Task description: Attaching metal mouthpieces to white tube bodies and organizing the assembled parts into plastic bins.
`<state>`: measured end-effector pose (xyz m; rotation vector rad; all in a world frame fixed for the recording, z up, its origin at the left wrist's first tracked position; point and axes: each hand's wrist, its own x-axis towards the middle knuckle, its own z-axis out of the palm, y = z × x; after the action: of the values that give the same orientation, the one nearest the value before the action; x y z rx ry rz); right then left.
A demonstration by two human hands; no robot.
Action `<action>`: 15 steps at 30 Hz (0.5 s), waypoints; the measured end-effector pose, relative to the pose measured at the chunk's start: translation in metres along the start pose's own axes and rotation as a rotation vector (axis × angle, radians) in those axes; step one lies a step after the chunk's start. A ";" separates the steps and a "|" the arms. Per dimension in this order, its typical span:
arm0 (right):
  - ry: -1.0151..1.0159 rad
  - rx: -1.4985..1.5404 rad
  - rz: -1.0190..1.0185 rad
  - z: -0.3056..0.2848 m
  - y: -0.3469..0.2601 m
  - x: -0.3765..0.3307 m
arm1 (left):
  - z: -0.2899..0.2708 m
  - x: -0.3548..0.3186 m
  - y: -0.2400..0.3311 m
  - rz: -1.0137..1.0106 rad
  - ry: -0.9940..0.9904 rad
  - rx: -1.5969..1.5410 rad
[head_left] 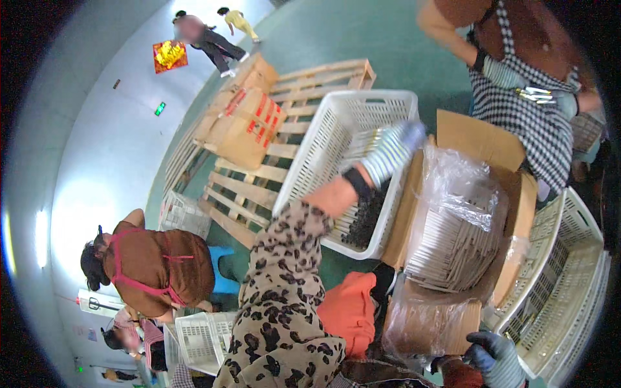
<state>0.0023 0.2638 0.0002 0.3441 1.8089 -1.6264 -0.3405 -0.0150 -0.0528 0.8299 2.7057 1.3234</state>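
My left hand (396, 147), in a striped glove with blue fingertips, reaches out over a white plastic basket (323, 139) and grips a bundle of thin pale strips (359, 143). Dark thin rods (363, 220) lie piled in the basket's near end. My leopard-print sleeve (284, 291) runs up from the lower edge. My right hand (497, 357), in a grey-blue glove, sits at the bottom right with its fingers loosely apart, beside a plastic-lined carton (430, 323). An open cardboard box (482, 139) lined with clear plastic holds stacked pale strips (453, 249).
A co-worker in a checked apron (524, 110) stands at the top right holding metal pieces. Another person in a brown top (155, 265) crouches at the left. A wooden pallet (259, 187) carries cartons (242, 123). White crates (559, 284) stack at the right.
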 end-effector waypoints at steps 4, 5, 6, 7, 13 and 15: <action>-0.007 -0.295 -0.145 0.009 0.047 0.003 | 0.044 -0.103 0.106 0.311 -0.371 -0.465; 0.033 -0.354 -0.150 0.009 0.052 -0.003 | 0.036 -0.120 0.163 0.387 -0.577 -0.079; 0.063 -0.425 -0.161 0.010 0.050 -0.005 | 0.037 -0.145 0.187 0.497 -0.587 -0.146; 0.092 -0.498 -0.226 0.011 0.053 0.000 | 0.032 -0.166 0.207 0.470 -0.687 -0.240; 0.322 -0.855 -0.443 -0.002 0.094 0.035 | 0.048 -0.231 0.227 0.437 -0.791 -0.094; 0.445 -0.886 -0.459 -0.006 0.083 0.025 | 0.053 -0.237 0.229 0.485 -0.695 -0.058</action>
<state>0.0324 0.2795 -0.0802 -0.1455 2.8923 -0.8654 -0.0210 0.0274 0.0321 1.6376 1.9817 0.8988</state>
